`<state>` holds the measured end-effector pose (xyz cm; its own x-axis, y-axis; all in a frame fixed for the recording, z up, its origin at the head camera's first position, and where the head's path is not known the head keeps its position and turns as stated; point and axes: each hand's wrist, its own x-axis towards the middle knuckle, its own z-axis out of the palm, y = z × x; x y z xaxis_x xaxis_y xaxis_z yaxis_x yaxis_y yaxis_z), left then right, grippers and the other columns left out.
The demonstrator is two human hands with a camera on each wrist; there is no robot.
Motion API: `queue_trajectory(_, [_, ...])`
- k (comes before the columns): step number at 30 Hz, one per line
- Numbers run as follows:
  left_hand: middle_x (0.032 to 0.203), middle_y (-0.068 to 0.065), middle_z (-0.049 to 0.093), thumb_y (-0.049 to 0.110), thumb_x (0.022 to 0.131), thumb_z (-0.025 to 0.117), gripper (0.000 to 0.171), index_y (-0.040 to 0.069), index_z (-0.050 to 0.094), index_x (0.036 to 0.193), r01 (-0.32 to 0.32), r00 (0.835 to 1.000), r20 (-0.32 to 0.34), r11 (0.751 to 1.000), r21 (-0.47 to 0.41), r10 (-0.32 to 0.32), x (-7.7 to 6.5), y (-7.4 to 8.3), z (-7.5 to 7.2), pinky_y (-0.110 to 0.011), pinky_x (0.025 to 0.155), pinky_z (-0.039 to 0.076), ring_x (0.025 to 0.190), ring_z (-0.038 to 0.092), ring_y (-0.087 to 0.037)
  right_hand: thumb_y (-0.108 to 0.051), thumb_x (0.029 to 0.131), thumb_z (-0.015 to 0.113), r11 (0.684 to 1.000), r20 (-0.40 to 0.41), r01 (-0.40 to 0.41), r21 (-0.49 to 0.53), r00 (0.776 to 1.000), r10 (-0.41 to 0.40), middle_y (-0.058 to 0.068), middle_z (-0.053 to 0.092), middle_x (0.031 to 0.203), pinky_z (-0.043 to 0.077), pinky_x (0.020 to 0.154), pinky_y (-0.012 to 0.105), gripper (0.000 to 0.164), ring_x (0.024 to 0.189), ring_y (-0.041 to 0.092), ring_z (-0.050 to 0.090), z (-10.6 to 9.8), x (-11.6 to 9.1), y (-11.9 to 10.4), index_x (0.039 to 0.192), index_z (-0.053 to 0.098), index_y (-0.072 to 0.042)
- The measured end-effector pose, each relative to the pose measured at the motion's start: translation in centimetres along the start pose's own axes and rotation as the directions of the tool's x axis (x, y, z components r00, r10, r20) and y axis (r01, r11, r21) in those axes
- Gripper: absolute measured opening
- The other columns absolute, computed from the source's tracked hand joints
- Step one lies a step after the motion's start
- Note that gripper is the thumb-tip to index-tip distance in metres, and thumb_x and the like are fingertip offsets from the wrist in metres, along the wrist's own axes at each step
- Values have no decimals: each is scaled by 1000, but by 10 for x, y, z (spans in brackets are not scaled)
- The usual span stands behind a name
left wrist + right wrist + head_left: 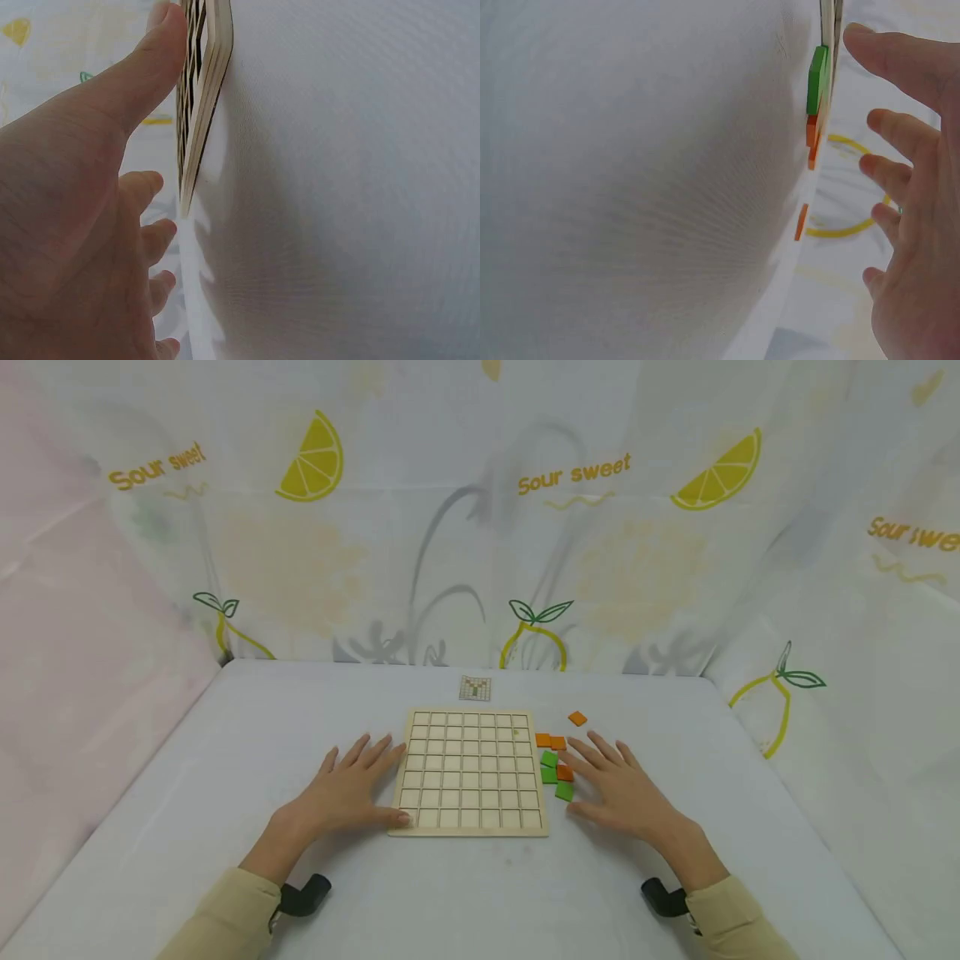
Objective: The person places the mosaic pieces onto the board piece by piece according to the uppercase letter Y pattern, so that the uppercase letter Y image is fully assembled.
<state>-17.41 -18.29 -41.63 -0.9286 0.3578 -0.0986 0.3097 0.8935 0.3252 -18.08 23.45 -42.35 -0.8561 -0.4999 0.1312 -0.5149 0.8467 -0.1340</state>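
A square wooden grid board [470, 772] lies flat on the white table, its cells bare. Over its left edge is my left hand [345, 793], fingers spread, with the thumb at the near left corner. In the left wrist view that thumb [142, 82] is beside the board's edge [210, 82]. Along the board's right side lie several green tiles [550, 775] and several orange tiles [543, 740]. My right hand [622, 789] is spread beside these tiles and holds nothing. In the right wrist view its fingers stand apart from a green tile [817, 81].
A small card [476, 688] with a printed grid pattern lies beyond the board's far edge. One orange tile [577, 718] sits apart at the far right. White cloth [420, 527] with lemon prints hangs behind the table [360, 893].
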Motion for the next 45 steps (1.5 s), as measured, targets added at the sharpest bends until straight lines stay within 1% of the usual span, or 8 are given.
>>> queue_trajectory(4, [166, -12, 22, 74, 74, 69, 109, 20, 27, 159, -3, 1000, 12, 1000, 10, 3, -1, 3, -1, -75, 115, 8, 153, 11, -44, -46, 87, 71, 1000, 28, 12, 0, 1000, -12, 6, 39, 160, 21, 117, 68, 73, 152, 36, 23, 1, -1, -2, 151, 45, -22])
queue_trajectory(10, [166, -13, 23, 74, 70, 72, 112, 20, 29, 158, -18, 1000, 19, 1000, -17, 18, -1, 2, 0, -75, 115, 7, 153, 11, -45, -43, 87, 72, 999, 43, 34, 3, 999, -34, 6, 44, 157, 24, 117, 65, 70, 152, 35, 26, 2, -2, -3, 148, 48, -20])
queue_trajectory(17, [167, -3, 22, 83, 66, 66, 116, 23, 27, 159, -51, 999, 11, 999, -10, 51, 3, -7, 11, -73, 116, 6, 155, 10, -40, -40, 87, 73, 997, 51, 79, 13, 995, -80, 5, 51, 151, 25, 117, 65, 65, 150, 34, 31, -1, -3, -6, 144, 53, -17])
queue_trajectory(20, [167, -4, 23, 82, 66, 67, 117, 21, 29, 158, -64, 998, 14, 998, -13, 64, 4, -7, 12, -75, 115, 7, 154, 11, -42, -38, 87, 73, 996, 48, 83, 28, 995, -84, 4, 53, 149, 25, 117, 65, 62, 149, 34, 34, -2, -4, -8, 142, 55, -16])
queue_trajectory(24, [167, -5, 22, 75, 69, 72, 114, 19, 29, 158, -54, 998, 41, 998, -16, 54, 2, -3, 8, -75, 115, 8, 154, 11, -43, -35, 86, 75, 995, 48, 85, 45, 995, -88, 4, 57, 145, 29, 117, 62, 57, 146, 33, 39, -3, -5, -11, 137, 60, -14])
queue_trajectory(29, [167, -5, 23, 70, 71, 75, 112, 16, 29, 158, -46, 997, 62, 999, -14, 47, 0, 1, 3, -74, 115, 10, 154, 12, -43, -33, 84, 78, 992, 24, 119, 35, 992, -120, 6, 61, 138, 36, 115, 54, 52, 139, 31, 47, -3, -5, -11, 129, 65, -12])
queue_trajectory(36, [166, -5, 24, 70, 71, 74, 113, 14, 29, 158, -45, 997, 58, 999, -15, 46, -1, 0, 3, -74, 115, 11, 153, 12, -44, -27, 82, 80, 984, -37, 175, 33, 984, -174, 3, 66, 125, 43, 108, 48, 41, 123, 24, 57, -2, -3, -12, 119, 70, -12])
queue_trajectory(45, [167, -6, 23, 70, 71, 75, 114, 13, 28, 158, -53, 997, 56, 998, -22, 54, 0, 0, 4, -74, 116, 11, 154, 12, -43, -17, 86, 78, 990, 6, 113, 85, 993, -114, 5, 66, 120, 46, 103, 46, 29, 115, 24, 58, 0, 1, -18, 113, 73, -10])
